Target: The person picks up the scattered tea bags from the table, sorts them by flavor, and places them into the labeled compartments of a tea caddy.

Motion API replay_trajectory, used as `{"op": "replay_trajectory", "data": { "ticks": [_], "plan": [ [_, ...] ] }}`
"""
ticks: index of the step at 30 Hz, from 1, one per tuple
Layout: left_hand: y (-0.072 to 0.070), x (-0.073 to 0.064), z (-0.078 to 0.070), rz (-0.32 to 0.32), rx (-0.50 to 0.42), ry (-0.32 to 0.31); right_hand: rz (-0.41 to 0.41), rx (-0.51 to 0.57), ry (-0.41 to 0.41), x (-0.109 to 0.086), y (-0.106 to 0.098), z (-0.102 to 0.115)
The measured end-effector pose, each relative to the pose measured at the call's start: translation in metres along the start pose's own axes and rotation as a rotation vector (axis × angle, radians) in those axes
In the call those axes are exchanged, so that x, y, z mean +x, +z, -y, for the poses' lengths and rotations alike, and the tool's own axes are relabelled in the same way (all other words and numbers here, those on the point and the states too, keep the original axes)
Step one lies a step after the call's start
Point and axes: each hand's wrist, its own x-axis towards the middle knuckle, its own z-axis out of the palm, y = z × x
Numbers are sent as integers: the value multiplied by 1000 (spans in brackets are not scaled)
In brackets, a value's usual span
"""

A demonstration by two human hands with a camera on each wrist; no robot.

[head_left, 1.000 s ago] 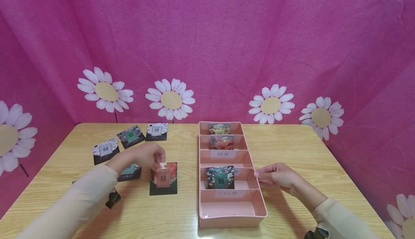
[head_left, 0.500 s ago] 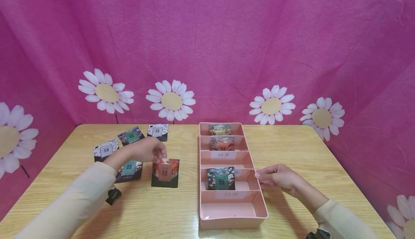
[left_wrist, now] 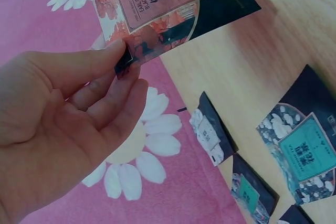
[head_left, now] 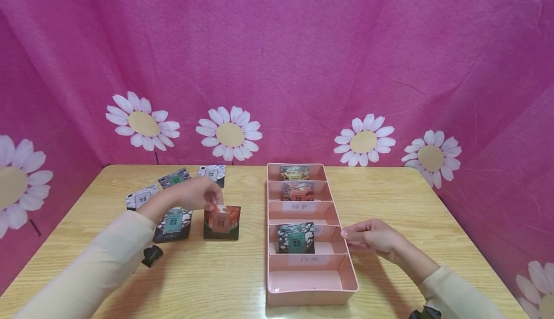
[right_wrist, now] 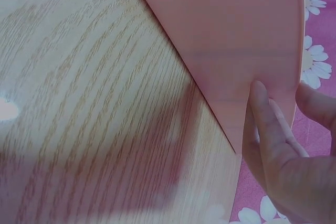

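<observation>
My left hand (head_left: 199, 195) pinches a red-and-black tea sachet (head_left: 221, 227) by its top corner between thumb and fingers. In the left wrist view that sachet (left_wrist: 163, 11) reads "Earl Grey Black Tea" and hangs tilted above the table. On the right, my right hand (head_left: 374, 239) holds the side of a pink divided box (head_left: 309, 298), thumb at the rim and fingers against the outer wall (right_wrist: 236, 30). Tea sachets stand in three of its compartments: a yellow-labelled one (head_left: 295, 173), a red one (head_left: 298, 192) and a green-labelled one (head_left: 296, 239).
Several sachets lie on the table's left: a green-labelled one (head_left: 174, 225) under the left forearm, a white-and-black one (head_left: 142, 197), a purple-and-green one (head_left: 174, 177) and another white one (head_left: 213, 173). Paper labels (head_left: 298, 207) mark the box dividers. A pink flowered curtain (head_left: 294, 69) hangs behind.
My left hand has raised the red sachet slightly and tipped it, its lower edge moving away from me. The right hand stays on the box.
</observation>
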Motion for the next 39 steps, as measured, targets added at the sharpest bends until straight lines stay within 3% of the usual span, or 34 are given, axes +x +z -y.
{"op": "replay_trajectory", "data": {
  "ticks": [16,39],
  "plan": [
    [-14,5,-15,0,27,22,7,-4,-4,0,-1,-1],
    [-41,27,-50,11,101,27,20,5,-1,1,-1,0]
  ]
}}
